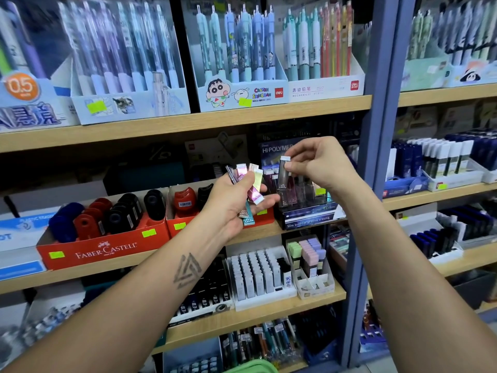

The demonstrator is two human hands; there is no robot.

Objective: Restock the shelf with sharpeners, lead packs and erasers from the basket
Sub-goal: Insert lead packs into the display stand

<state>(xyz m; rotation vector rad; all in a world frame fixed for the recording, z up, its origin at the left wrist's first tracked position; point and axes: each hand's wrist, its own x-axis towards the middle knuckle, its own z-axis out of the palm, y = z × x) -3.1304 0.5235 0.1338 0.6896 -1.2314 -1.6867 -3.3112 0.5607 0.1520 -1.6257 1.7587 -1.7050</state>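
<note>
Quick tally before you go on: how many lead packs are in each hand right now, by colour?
Left hand, fanned lead packs:
Dark: 1
Pink: 2
Pale yellow-green: 1
Teal: 1
Right hand:
Dark: 1
Total: 6 visible; others may be hidden.

Two bare forearms, no sleeves in view up to the frame edge. No watch, bracelet or rings visible on either wrist or on the fingers that show. Left forearm has a dark tattoo on the inner side below the wrist: nested or interlocked triangles, line-work, point toward the hand. Left hand and right hand ungloved. Nails look short and unpainted, though only the right thumb's shows clearly.
</note>
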